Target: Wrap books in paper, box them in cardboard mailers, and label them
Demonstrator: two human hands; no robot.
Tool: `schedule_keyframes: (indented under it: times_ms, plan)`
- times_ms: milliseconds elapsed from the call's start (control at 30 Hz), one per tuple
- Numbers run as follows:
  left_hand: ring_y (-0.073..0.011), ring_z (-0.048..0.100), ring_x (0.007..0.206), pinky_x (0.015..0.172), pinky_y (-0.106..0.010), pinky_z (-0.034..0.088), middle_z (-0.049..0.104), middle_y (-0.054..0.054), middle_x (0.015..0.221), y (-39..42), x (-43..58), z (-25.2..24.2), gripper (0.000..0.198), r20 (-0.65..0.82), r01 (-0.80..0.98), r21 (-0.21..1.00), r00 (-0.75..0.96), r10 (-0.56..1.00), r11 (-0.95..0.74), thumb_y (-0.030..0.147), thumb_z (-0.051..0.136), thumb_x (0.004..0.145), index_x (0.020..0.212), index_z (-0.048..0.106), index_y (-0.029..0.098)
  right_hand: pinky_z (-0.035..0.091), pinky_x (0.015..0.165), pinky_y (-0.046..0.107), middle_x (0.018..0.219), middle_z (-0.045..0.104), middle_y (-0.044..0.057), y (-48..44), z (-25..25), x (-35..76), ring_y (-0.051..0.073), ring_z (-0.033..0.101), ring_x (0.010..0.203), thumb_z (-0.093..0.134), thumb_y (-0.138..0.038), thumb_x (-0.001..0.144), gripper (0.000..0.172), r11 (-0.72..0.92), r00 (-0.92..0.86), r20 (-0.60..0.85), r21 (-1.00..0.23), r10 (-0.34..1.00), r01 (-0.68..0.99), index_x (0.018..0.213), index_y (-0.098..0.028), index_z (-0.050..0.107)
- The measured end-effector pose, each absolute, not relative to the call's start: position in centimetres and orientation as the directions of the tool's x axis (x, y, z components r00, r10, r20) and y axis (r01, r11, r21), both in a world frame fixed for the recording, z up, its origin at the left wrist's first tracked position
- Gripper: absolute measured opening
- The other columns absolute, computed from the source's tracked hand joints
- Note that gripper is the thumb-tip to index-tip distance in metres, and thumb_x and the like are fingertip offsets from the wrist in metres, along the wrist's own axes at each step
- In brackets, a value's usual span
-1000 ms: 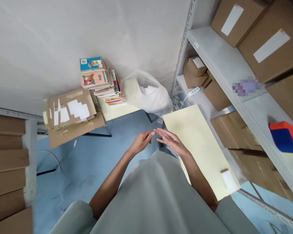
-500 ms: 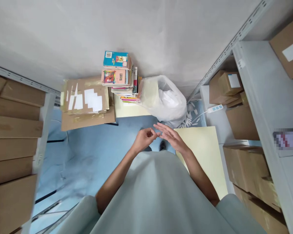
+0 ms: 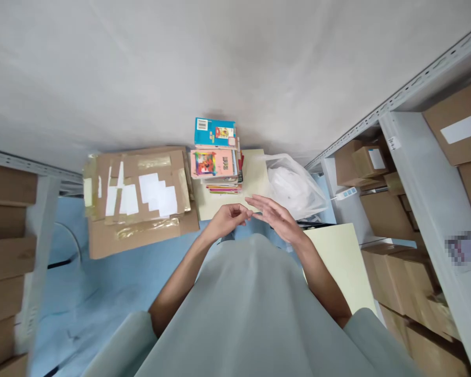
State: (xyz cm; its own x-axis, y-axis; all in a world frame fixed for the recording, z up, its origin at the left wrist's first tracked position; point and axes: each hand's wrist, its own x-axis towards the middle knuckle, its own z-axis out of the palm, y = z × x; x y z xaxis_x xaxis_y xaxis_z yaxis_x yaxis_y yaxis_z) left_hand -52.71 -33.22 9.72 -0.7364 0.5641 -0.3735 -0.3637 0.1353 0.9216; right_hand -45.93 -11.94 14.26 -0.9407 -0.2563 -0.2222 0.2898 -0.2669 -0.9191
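My left hand (image 3: 230, 220) is held in front of my body, its thumb and forefinger pinched together. The pinch meets a fingertip of my right hand; whether anything small is in it I cannot make out. My right hand (image 3: 275, 218) is open, with its fingers stretched out toward the left one. Beyond them a stack of books (image 3: 215, 163), a blue one and a pink one on top, stands on a pale yellow table (image 3: 255, 170). Right of the stack, a white plastic bag (image 3: 294, 188) holds white stuff.
Flattened cardboard (image 3: 141, 157) with tape and white labels lies left of the books. Shelves with cardboard boxes (image 3: 8, 256) rise on the left, and more boxes (image 3: 388, 214) fill the right shelf. A power strip (image 3: 345, 193) and another pale yellow surface (image 3: 333, 262) are at right.
My body has come nearer the table, so the books, cardboard and bag appear lower and larger. My hands stay together in front of me, almost unmoved in view.
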Motion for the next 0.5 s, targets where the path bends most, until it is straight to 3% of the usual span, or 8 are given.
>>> schedule_keyframes:
  times_ms: [167, 333, 433, 500]
  plan:
    - [-0.019, 0.073, 0.072, 0.074, -0.033, 0.063, 0.079, -0.006, 0.084, -38.0, -59.9, 10.7, 0.049, -0.314, -0.308, 0.944, -0.729, 0.609, 0.117, 0.065, 0.095, 0.077, 0.086, 0.08, 0.019, 0.05, 0.132, 0.056, 0.165, 0.068, 0.005, -16.5, 15.7, -52.0, 0.031, 0.055, 0.163, 0.078, -0.067, 0.103, 0.056, -0.286, -0.968, -0.159, -0.935, -0.196, 0.211, 0.151, -0.039, 0.072]
    - [-0.0246, 0.079, 0.09, 0.087, -0.038, 0.066, 0.083, -0.009, 0.1, -40.9, -67.7, 11.0, 0.046, -0.094, -0.07, 0.995, -0.884, 0.457, 0.069, 0.058, 0.094, 0.079, 0.097, 0.076, 0.02, 0.047, 0.135, 0.051, 0.162, 0.071, 0.005, -18.4, 14.6, -58.9, 0.03, 0.059, 0.159, 0.076, -0.07, 0.102, 0.055, -0.159, -0.995, -0.093, -0.983, 0.019, 0.089, 0.145, -0.036, 0.076]
    - [-0.0293, 0.081, 0.107, 0.103, -0.045, 0.064, 0.085, -0.011, 0.114, -40.5, -72.5, 10.9, 0.035, 0.038, 0.136, 0.965, -0.921, 0.389, 0.226, 0.05, 0.084, 0.091, 0.109, 0.078, 0.021, 0.045, 0.136, 0.05, 0.153, 0.076, 0.006, -18.5, 12.9, -62.7, 0.03, 0.065, 0.152, 0.078, -0.077, 0.097, 0.059, -0.05, -0.978, -0.04, -0.998, 0.207, 0.03, 0.135, -0.032, 0.081]
    - [-0.0351, 0.075, 0.131, 0.12, -0.052, 0.056, 0.081, -0.014, 0.137, -39.3, -75.1, 10.5, 0.038, 0.105, 0.283, 0.884, -0.895, 0.434, 0.371, 0.042, 0.079, 0.096, 0.127, 0.079, 0.021, 0.043, 0.136, 0.049, 0.148, 0.079, 0.008, -18.4, 11.9, -64.4, 0.03, 0.068, 0.148, 0.08, -0.079, 0.093, 0.062, -0.034, -0.953, -0.024, -0.999, 0.301, 0.015, 0.13, -0.03, 0.082]
